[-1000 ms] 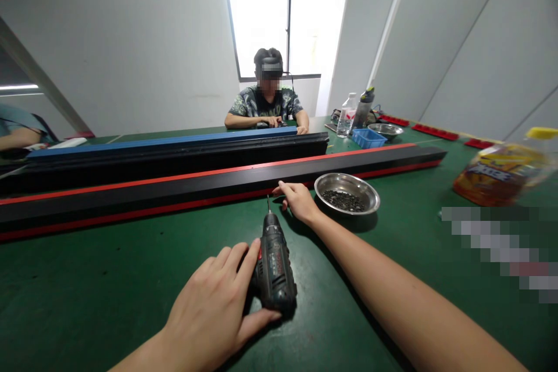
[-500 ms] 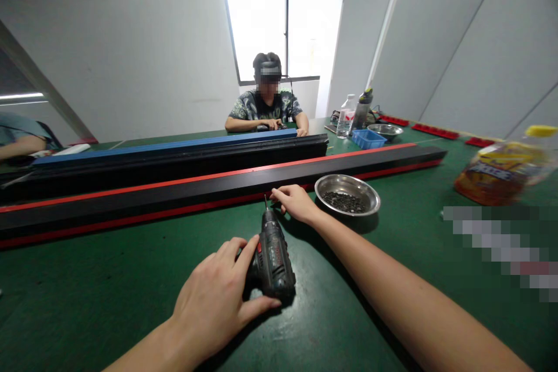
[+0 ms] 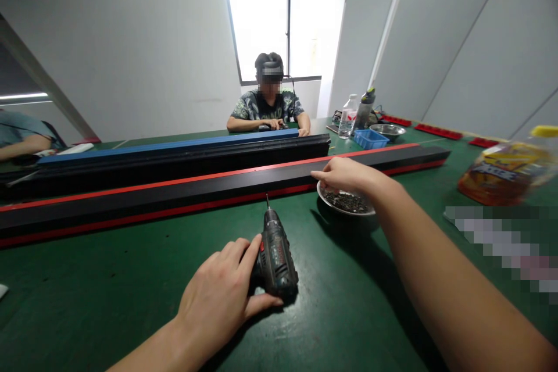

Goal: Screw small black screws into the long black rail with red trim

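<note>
My left hand [image 3: 220, 285] is closed around the grip of a black power drill [image 3: 279, 261], which lies on its side on the green table. Its thin bit points away from me, with the tip in front of a long black bar with red edges [image 3: 209, 186]. My right hand [image 3: 346, 174] is over a shallow metal bowl [image 3: 370, 213] of small dark screws [image 3: 349, 202]. One finger of that hand stretches left past the rim and the others dip toward the screws, apart; their tips are partly hidden.
Behind the bar lie dark bars and a blue bar [image 3: 183, 144]. Across the table [image 3: 143, 302] sits a co-worker [image 3: 270, 102]. At the back right stand a water bottle [image 3: 347, 119], a blue basket [image 3: 370, 139] and another metal bowl [image 3: 387, 131]. A yellow-capped jug [image 3: 497, 171] stands at right.
My right hand has moved from beside the drill bit, rightward and up, to over the screw bowl. My left hand stays on the drill, which has hardly moved.
</note>
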The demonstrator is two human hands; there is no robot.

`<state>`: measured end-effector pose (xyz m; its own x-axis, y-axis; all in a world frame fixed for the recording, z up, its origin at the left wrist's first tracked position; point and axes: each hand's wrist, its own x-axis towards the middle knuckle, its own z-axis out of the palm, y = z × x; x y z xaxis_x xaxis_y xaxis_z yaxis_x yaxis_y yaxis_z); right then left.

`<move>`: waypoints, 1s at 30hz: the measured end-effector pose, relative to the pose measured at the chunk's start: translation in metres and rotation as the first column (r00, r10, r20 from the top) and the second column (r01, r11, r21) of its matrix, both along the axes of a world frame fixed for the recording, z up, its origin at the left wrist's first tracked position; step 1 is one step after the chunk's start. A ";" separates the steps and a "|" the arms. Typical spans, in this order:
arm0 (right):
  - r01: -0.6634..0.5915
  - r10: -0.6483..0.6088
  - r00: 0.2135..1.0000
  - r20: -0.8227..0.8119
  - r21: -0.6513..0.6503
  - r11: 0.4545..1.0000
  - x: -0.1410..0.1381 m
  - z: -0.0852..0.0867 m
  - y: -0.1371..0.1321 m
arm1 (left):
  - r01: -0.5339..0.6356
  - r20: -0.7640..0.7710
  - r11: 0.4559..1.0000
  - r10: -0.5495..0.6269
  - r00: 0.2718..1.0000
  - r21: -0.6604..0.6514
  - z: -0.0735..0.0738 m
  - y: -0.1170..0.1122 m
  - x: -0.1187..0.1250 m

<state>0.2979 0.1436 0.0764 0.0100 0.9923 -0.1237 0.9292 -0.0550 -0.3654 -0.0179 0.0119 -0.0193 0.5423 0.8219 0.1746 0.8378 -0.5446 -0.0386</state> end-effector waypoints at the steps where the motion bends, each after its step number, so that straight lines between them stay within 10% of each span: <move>1: 0.024 -0.023 0.999 0.040 -0.038 0.999 0.006 0.001 0.000 | 0.004 0.002 1.000 -0.004 1.000 0.007 -0.001 0.000 0.000; 7: 0.226 -0.210 0.974 0.088 -0.266 0.937 0.032 -0.007 0.006 | 0.024 0.023 0.999 -0.025 0.999 0.039 -0.004 0.001 -0.005; 19: 0.138 -0.121 0.970 0.209 -0.072 0.988 0.029 -0.059 0.022 | 0.184 0.078 0.965 -0.201 0.976 0.186 -0.007 -0.002 -0.021; 30: 0.171 -0.152 0.972 0.176 -0.096 0.981 0.040 -0.040 0.021 | 0.255 0.066 0.933 -0.280 0.958 0.255 -0.001 -0.007 -0.018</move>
